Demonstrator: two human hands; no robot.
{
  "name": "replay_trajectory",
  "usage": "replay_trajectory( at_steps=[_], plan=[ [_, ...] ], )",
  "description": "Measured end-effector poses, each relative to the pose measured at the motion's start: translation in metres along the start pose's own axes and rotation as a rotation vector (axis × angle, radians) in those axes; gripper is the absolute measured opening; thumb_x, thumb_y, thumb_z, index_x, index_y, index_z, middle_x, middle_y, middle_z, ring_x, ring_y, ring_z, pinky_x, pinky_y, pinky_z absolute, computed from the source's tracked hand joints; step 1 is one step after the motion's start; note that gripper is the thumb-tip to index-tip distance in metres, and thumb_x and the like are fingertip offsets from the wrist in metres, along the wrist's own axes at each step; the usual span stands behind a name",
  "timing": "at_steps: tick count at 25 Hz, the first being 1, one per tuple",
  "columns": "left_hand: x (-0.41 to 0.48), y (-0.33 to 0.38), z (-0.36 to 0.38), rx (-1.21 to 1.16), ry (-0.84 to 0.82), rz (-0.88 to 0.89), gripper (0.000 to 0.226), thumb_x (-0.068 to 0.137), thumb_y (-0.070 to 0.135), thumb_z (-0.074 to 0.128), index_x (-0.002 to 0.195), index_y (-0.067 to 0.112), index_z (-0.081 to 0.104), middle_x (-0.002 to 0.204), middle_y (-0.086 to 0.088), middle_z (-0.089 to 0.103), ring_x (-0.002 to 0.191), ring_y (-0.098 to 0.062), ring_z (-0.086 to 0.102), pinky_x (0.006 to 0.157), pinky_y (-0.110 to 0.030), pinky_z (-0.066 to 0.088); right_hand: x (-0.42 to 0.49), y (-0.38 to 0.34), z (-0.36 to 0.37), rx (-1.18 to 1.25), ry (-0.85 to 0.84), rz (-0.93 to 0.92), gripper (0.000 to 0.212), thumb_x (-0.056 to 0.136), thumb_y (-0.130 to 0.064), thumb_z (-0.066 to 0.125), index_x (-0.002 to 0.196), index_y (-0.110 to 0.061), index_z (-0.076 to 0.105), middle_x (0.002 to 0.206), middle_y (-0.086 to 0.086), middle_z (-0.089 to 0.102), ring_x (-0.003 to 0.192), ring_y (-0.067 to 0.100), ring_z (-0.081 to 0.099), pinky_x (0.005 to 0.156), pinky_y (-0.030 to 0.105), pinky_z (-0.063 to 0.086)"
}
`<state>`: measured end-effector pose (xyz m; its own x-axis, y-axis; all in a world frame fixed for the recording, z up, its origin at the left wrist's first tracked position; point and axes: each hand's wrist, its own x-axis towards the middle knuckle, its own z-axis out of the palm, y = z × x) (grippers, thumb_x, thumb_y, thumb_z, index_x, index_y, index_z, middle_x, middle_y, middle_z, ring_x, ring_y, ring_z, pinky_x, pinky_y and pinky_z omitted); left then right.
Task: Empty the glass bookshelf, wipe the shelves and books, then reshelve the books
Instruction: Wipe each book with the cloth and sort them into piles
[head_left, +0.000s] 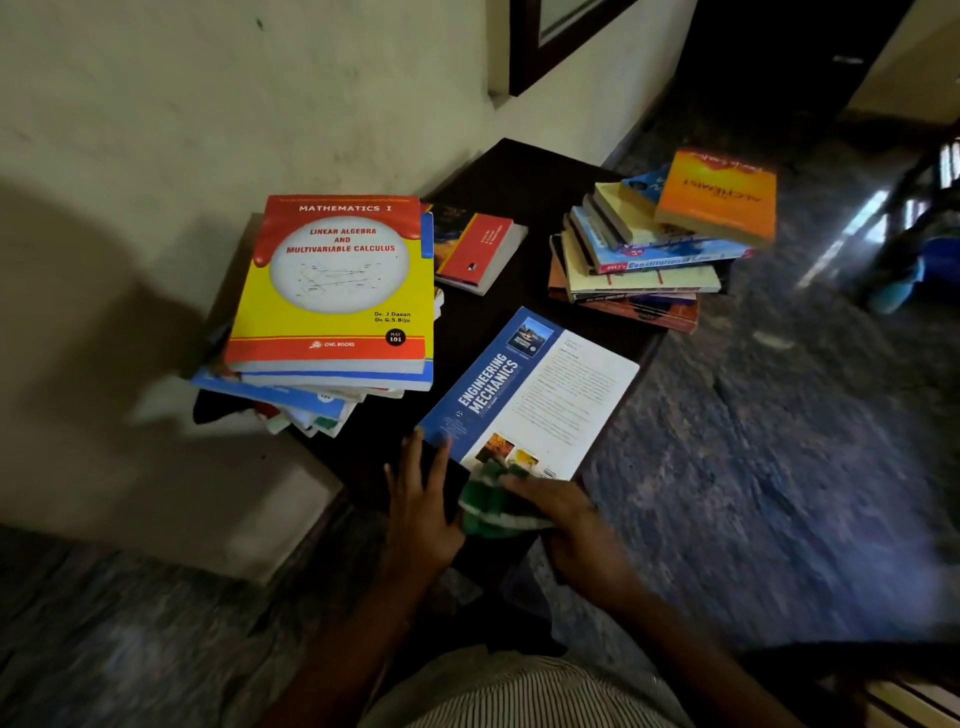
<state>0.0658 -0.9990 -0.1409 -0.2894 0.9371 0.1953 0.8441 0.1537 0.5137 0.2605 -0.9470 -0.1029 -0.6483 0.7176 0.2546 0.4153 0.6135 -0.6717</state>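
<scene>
A blue and white Engineering Mechanics book (540, 395) lies back cover up on a dark low table (519, 176). My left hand (421, 509) holds its near left corner, fingers along the spine edge. My right hand (566, 514) presses a green and white cloth (493, 501) onto the book's near edge. A yellow and red Mathematics I book (337, 286) tops a stack at the left. A second stack, topped by an orange book (719, 195), stands at the right. A small red book (475, 252) lies between the stacks.
A pale wall (234, 93) runs behind the table at the left. Dark speckled floor (779, 467) spreads to the right. A dark wooden frame (550, 47) hangs at the top. My striped clothing (519, 691) shows at the bottom edge.
</scene>
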Motion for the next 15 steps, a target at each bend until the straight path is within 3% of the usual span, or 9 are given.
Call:
replay_trajectory(
  at_steps=[2, 4, 7, 11, 15],
  plan=[
    [-0.012, 0.026, 0.002, -0.022, -0.010, 0.142, 0.067, 0.084, 0.048, 0.045, 0.144, 0.022, 0.032, 0.155, -0.009, 0.020, 0.145, -0.026, 0.011, 0.113, -0.052, 0.005, -0.003, 0.010, -0.021, 0.079, 0.146, 0.142, 0.068, 0.076, 0.014, 0.051, 0.127, -0.032, 0.053, 0.127, -0.005, 0.056, 0.114, 0.012, 0.054, 0.098, 0.013, 0.037],
    [-0.010, 0.054, 0.013, 0.002, -0.070, 0.223, 0.062, 0.090, 0.056, 0.039, 0.142, 0.023, 0.035, 0.152, -0.006, 0.028, 0.143, -0.025, 0.018, 0.115, -0.050, 0.012, -0.008, 0.019, -0.048, 0.078, 0.224, 0.249, 0.063, 0.077, 0.017, 0.051, 0.124, -0.024, 0.058, 0.127, -0.001, 0.057, 0.113, 0.016, 0.057, 0.095, 0.007, 0.036],
    [0.023, 0.090, 0.030, 0.203, -0.141, 0.216, 0.073, 0.087, 0.064, 0.036, 0.143, 0.017, 0.035, 0.150, -0.015, 0.033, 0.139, -0.033, 0.025, 0.112, -0.052, 0.017, -0.015, 0.018, -0.070, 0.055, 0.286, 0.300, 0.062, 0.078, 0.021, 0.050, 0.120, -0.025, 0.055, 0.121, -0.004, 0.057, 0.108, 0.019, 0.058, 0.088, -0.001, 0.034],
    [0.056, 0.118, 0.035, 0.518, -0.472, 0.090, 0.087, 0.091, 0.047, 0.052, 0.150, 0.012, -0.001, 0.157, -0.018, -0.001, 0.144, -0.037, -0.004, 0.112, -0.058, 0.005, -0.016, 0.021, -0.073, 0.106, 0.350, 0.422, 0.057, 0.084, 0.016, 0.043, 0.127, -0.020, 0.055, 0.114, 0.009, 0.065, 0.096, 0.030, 0.063, 0.073, 0.009, 0.036],
    [0.067, 0.124, 0.021, 0.514, -0.508, 0.110, 0.078, 0.093, 0.033, 0.054, 0.150, 0.009, 0.007, 0.155, -0.017, 0.012, 0.142, -0.039, 0.010, 0.109, -0.053, 0.026, -0.015, 0.023, -0.071, 0.102, 0.395, 0.383, 0.061, 0.079, 0.010, 0.038, 0.126, -0.027, 0.049, 0.123, -0.004, 0.057, 0.109, 0.014, 0.057, 0.082, 0.010, 0.038]
  ],
)
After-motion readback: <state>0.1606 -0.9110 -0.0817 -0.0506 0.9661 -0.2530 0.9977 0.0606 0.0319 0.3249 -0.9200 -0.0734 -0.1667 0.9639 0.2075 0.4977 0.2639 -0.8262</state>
